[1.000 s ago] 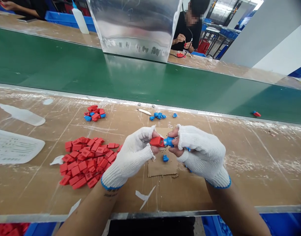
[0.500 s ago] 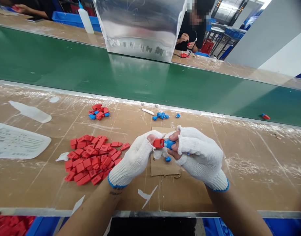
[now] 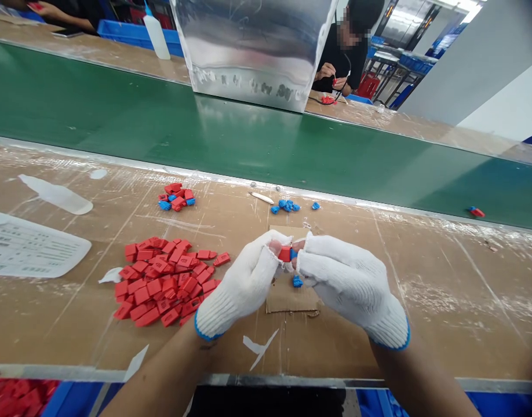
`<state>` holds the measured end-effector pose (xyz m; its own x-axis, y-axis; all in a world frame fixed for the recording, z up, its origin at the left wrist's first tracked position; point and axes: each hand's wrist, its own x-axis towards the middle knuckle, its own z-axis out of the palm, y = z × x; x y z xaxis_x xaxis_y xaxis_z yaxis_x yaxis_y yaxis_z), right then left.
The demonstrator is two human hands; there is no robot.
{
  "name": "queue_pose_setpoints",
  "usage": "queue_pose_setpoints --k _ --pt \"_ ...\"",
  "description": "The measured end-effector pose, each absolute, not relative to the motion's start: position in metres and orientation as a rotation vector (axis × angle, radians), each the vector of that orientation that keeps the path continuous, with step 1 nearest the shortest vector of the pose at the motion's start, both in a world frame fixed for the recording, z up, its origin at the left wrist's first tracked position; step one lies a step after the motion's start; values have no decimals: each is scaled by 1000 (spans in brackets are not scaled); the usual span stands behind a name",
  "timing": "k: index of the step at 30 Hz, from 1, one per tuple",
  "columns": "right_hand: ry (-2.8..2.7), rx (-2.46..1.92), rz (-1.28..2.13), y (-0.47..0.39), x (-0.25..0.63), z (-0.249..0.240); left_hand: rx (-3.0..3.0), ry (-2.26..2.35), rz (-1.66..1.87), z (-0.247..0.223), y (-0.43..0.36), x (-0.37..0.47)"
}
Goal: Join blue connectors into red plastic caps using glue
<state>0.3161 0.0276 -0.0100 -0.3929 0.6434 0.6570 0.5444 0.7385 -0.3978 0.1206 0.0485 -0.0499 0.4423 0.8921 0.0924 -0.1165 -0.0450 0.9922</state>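
My left hand (image 3: 248,275), in a white knit glove with bare fingertips, pinches a small red plastic piece (image 3: 285,253). My right hand (image 3: 348,278), gloved the same way, grips a small blue plastic piece (image 3: 294,253) pressed against the red one's right end. Fingers cover most of the blue piece. Under the hands lies a cardboard square (image 3: 287,298) with another blue piece (image 3: 297,281) on it. To the left of my left hand spreads a heap of red pieces (image 3: 161,281).
Behind are a mixed red-and-blue pile (image 3: 177,197), a white pen-like tool (image 3: 261,197) and several blue pieces (image 3: 287,205). A green conveyor belt (image 3: 131,121) crosses beyond, carrying a red-and-blue piece (image 3: 477,212). A metal box (image 3: 252,52) stands past it; a co-worker (image 3: 342,63) sits opposite.
The red and blue pieces have come closer together, with less of the blue one showing. My right hand has moved slightly left and its fingers have closed further over the blue piece.
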Motion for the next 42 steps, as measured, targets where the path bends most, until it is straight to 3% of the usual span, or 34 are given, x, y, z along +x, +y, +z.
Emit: queue_pose_setpoints --k 10,16,22,29,37,42 --pt "-2092 -640 241 42 318 0 1392 740 976 -50 38 128" --pt "-2056 -725 270 46 324 1 1539 750 829 -40 33 121" --pt "-2150 -741 76 42 315 -9 1148 697 941 -54 32 132" --pt "-2269 -783 246 39 310 -9 1097 515 637 -43 31 135" --pt "-2073 -706 235 38 298 -18 1047 570 635 -52 28 140" --pt "-2253 -810 284 35 301 -8 1091 583 671 -49 24 140"
